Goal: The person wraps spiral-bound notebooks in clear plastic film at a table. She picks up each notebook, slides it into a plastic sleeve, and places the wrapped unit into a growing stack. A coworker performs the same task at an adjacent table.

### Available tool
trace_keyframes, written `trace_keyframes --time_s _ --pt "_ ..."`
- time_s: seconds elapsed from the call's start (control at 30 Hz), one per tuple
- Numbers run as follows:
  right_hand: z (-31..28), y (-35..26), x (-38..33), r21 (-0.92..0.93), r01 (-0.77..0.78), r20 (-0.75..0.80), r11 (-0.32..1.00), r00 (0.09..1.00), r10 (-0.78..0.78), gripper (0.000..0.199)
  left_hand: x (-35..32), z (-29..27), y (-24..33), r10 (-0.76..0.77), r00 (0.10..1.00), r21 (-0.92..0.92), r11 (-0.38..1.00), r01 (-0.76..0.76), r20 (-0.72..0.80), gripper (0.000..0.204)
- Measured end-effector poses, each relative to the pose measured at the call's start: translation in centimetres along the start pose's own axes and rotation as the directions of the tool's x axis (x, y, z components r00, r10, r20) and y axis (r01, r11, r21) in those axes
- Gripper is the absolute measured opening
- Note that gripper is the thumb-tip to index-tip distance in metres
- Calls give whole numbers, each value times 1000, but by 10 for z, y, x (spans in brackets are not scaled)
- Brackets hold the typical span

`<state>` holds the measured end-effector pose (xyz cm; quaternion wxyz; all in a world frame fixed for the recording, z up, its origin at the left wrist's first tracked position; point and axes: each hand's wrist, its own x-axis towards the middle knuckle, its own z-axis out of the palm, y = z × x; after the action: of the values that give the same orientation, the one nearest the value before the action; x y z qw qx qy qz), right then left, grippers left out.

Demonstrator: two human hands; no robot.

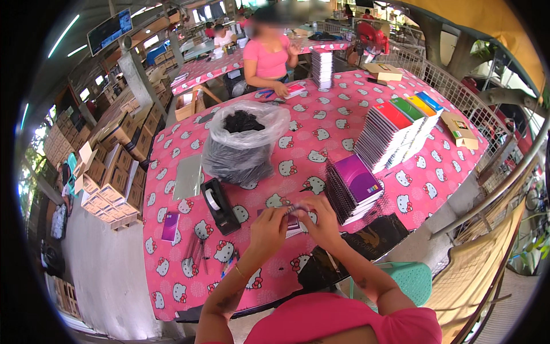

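Note:
My left hand [269, 230] and my right hand [318, 221] meet at the near middle of the table, fingers pinched on what looks like a small spiral binding coil [294, 210]. Just under them lies a small purple notebook [293, 225], mostly hidden by the hands. A stack of purple spiral notebooks [358, 178] stands right of my right hand. To the left of my left hand is a black tape dispenser [222, 207]. Beyond it stands a clear plastic bag [240, 152] filled with black stringy pieces, perhaps coils.
Taller stacks of red, green, yellow and blue notebooks [389, 129] stand at the right. A purple booklet [170, 226] and a clear sheet [188, 176] lie left. Across the table, a person in pink [267, 60] works beside a notebook stack [322, 70]. A green stool [404, 281] stands near right.

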<state>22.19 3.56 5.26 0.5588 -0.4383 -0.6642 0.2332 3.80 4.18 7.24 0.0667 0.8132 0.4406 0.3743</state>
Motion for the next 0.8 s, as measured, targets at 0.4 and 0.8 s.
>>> trace_keyframes --time_s 0.4,0.8 --pt "-152 -52 48 392 -306 5 867 944 331 54 152 32 94 110 992 -558 828 -62 54 36" --pt "-193 55 71 267 -613 328 744 784 528 77 84 151 109 -502 854 -868 354 349 138 71"
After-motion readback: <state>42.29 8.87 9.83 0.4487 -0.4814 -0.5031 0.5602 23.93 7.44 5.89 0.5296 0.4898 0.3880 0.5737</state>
